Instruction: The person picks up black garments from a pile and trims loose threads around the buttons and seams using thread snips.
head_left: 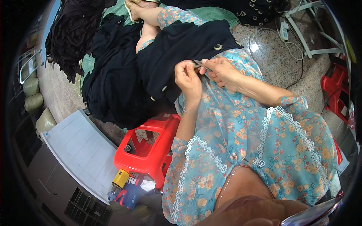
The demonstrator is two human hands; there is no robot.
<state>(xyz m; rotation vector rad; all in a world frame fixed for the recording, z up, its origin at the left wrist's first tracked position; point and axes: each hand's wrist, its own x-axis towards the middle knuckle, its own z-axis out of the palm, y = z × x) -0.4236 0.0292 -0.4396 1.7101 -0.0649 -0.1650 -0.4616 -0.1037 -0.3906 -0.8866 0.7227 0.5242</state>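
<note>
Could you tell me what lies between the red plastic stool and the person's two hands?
In the head view, only the floral dress on the lap lies between the red stool and the hands.

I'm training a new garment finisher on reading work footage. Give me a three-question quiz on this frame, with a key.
1. True or false: the left hand and the right hand meet at the edge of the black garment on the lap.
2. What stands beside the person's left arm? A) red plastic stool B) wooden bench C) metal bucket
3. Fill in: the right hand pinches a small dark ____ tool.

Key:
1. True.
2. A.
3. Pointed; its exact kind is too small to tell. The black garment also carries pale ring-shaped buttons.
</note>
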